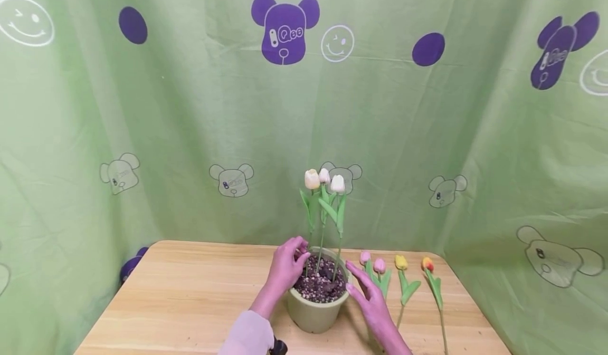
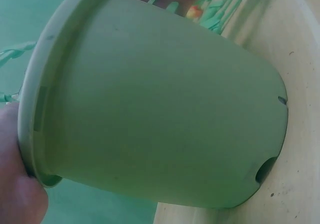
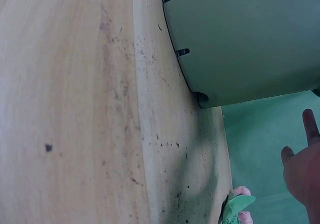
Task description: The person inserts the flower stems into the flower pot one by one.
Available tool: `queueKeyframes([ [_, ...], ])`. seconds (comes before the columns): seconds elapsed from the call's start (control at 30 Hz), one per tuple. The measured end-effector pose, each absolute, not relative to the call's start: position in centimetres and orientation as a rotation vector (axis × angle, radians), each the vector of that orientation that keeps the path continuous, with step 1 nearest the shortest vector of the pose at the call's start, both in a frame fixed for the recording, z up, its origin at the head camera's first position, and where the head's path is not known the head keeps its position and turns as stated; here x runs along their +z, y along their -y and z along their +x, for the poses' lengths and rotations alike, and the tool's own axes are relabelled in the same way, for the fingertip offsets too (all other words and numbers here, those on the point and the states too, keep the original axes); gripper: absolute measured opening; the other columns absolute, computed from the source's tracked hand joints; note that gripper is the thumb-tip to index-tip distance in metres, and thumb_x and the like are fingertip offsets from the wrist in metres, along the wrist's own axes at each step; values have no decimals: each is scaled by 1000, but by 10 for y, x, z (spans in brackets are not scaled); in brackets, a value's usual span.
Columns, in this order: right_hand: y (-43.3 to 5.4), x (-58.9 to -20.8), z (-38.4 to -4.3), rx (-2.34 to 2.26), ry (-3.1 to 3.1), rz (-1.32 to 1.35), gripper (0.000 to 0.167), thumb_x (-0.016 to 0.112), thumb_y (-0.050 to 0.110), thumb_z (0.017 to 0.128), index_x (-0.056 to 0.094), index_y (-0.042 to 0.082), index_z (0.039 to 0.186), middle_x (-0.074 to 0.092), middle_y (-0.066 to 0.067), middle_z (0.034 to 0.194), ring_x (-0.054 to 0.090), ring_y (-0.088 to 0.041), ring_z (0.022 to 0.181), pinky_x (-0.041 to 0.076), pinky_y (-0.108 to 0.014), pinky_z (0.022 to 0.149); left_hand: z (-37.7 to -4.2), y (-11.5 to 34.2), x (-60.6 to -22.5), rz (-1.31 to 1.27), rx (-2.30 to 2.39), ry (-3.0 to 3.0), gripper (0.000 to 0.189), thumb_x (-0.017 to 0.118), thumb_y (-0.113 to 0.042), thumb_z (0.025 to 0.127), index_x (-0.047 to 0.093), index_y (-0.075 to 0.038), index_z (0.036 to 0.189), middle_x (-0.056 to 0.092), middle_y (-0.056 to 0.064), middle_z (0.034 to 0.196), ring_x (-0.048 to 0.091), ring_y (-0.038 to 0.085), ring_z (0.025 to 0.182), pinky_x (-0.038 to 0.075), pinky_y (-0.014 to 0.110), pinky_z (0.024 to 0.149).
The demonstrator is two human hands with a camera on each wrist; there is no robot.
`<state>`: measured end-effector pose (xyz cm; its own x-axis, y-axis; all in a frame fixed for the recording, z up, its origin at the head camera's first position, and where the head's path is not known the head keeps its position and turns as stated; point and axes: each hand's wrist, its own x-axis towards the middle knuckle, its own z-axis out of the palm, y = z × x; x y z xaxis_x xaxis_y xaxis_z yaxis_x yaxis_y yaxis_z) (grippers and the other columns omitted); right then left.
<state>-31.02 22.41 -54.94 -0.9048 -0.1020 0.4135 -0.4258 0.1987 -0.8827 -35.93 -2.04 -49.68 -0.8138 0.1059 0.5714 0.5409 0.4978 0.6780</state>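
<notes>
A green flowerpot [image 1: 313, 315] filled with dark, pale-flecked soil [image 1: 320, 287] stands upright between the two hands. Three tulips rise from the soil: a cream tulip [image 1: 311, 179], a pale one [image 1: 324, 175] behind, and a white one [image 1: 338, 183]. At the pot's left rim is my left hand [image 1: 284, 265], fingers loosely bent close to the cream tulip's stem; in the left wrist view, part of that hand [image 2: 20, 194] overlaps the rim. My right hand [image 1: 372, 299] is at the right rim, fingers spread and holding nothing. Its fingers [image 3: 311, 126] show beside the pot in the right wrist view.
Right of the pot lie two pink tulips [image 1: 379, 266], a yellow tulip [image 1: 401, 262] and a red-orange tulip [image 1: 427, 264] on the wooden table [image 1: 190, 291]. Soil crumbs [image 3: 48, 147] are scattered on the tabletop. A green printed curtain [image 1: 228, 107] surrounds the table.
</notes>
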Motion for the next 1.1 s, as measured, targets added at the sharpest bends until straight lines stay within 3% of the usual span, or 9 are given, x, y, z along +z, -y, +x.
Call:
queueKeyframes([
  [0.33, -222, -547, -312, 1738, 2216, 512, 49, 61, 9, 103, 50, 3, 150, 45, -21, 158, 38, 13, 138, 24, -5, 114, -361, 19, -496, -451, -1417, 2239, 31, 70, 0, 93, 65, -4, 123, 70, 9, 105, 70, 21, 95, 62, 16, 78],
  [0.47, -222, -548, -312, 1752, 2225, 499, 49, 61, 10, 103, 50, 5, 151, 45, -19, 159, 38, 13, 139, 23, -4, 114, -361, 19, -492, -401, -1522, 2213, 24, 68, 1, 92, 67, -6, 115, 71, 10, 104, 68, 19, 94, 62, 17, 77],
  [0.63, -223, -549, -312, 1772, 2237, 481, 50, 61, 10, 103, 49, 4, 151, 44, -16, 160, 38, 14, 138, 23, -4, 114, -363, 20, -483, -352, -1560, 2155, 13, 69, -9, 97, 70, -9, 110, 73, 5, 97, 67, 17, 87, 61, 24, 76],
  [0.87, -225, -551, -311, 1767, 2234, 489, 51, 61, 10, 103, 48, 3, 152, 44, -18, 160, 38, 16, 137, 23, -4, 114, -364, 19, -486, -351, -1614, 2123, 24, 70, -9, 97, 72, -8, 121, 75, 7, 100, 70, 16, 87, 62, 18, 73],
  [1.1, -225, -551, -309, 1791, 2235, 467, 51, 61, 12, 103, 48, 5, 152, 43, -16, 161, 37, 16, 137, 23, -4, 114, -365, 17, -489, -355, -1614, 2117, 21, 73, -7, 94, 75, -7, 115, 78, 10, 97, 71, 17, 85, 62, 19, 71],
])
